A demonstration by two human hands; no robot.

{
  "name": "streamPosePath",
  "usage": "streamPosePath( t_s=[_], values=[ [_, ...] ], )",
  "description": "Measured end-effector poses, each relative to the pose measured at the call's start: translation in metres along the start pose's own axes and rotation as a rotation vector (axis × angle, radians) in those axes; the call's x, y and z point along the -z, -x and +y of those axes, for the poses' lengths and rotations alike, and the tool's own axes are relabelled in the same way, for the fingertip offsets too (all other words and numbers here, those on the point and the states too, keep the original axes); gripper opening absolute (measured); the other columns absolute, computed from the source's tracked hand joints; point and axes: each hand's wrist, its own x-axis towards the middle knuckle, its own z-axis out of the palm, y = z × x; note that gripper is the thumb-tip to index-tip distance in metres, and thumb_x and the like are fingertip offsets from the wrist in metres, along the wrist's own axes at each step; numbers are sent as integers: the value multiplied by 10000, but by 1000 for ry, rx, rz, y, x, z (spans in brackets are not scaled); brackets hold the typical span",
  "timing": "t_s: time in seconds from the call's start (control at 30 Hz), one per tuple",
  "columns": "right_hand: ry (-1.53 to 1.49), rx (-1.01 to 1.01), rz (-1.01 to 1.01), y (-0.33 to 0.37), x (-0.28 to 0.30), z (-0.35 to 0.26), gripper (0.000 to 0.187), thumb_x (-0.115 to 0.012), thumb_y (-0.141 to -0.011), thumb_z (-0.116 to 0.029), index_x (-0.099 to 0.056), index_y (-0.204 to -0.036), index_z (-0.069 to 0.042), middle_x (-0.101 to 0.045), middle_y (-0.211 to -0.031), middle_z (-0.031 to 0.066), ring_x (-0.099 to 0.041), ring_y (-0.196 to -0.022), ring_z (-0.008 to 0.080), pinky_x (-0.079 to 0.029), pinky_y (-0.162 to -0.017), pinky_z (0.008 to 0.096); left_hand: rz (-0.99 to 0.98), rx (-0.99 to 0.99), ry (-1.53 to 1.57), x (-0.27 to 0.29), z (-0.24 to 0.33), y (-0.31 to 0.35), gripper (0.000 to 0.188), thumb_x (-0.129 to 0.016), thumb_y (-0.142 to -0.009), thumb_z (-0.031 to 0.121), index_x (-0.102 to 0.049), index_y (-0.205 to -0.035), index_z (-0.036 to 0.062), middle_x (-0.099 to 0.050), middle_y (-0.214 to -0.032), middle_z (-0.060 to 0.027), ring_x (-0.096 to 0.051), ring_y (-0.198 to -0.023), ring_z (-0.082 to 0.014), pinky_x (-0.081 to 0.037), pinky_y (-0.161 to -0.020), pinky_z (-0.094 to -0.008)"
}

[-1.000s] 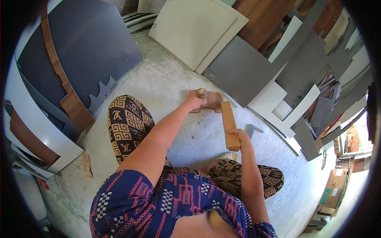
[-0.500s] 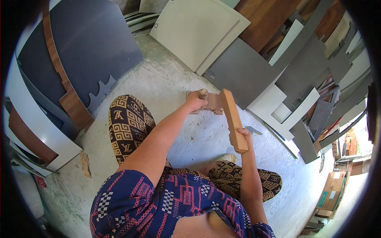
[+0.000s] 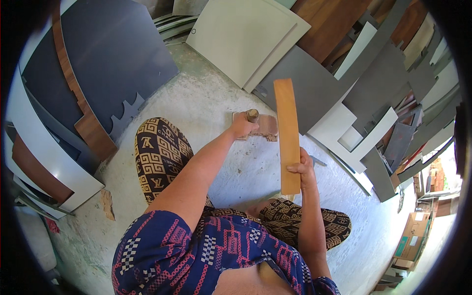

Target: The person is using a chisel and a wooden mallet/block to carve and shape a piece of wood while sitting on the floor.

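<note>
My left hand [image 3: 242,127] is closed around the upright, round wooden handle [image 3: 252,115] of a chisel-like tool. Its lower end is hidden by my hand. Beneath it, a small brown board [image 3: 266,125] with a ragged, chipped near edge lies on the floor. To the right, my right hand [image 3: 304,169] grips a long wooden block [image 3: 287,128] near its lower end, thumb across the broad face. The block is raised nearly upright beside the board, its far end pointing away from me.
Large grey panels [image 3: 300,83] and a pale panel [image 3: 241,39] lean beyond the board. Dark sheets [image 3: 118,49] stand at left, cut offcuts [image 3: 373,132] at right. A thin grey piece [image 3: 318,161] lies by my right hand; a wood scrap [image 3: 107,204] lies left of my knee.
My right hand has turned the wooden block more upright, and its far end has risen away from the board, showing its broad face. The left hand stays almost in place.
</note>
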Motion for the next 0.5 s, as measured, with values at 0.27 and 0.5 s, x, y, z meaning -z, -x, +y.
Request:
streamPosePath(
  t_s=[0.27,0.5],
  values=[
    [-189,-10,-86,13,-23,-21,778,-641,-559,-21,-361,-1285,-13,-550,-1118,160,-637,-967,369,-566,-779,456,9,-2,49,-5,15,6,317,-755,-675,108,-668,-966,17,-692,-887,-89,-634,-800,-183,-504,-744,-343],
    [-321,49,13,0,-9,3,702,-617,-583,-23,-413,-1253,-84,-608,-993,271,-669,-700,362,-596,-609,434,13,-61,120,-7,-5,-1,332,-748,-653,131,-671,-958,25,-691,-863,-91,-635,-795,-184,-504,-742,-340]
  ],
)
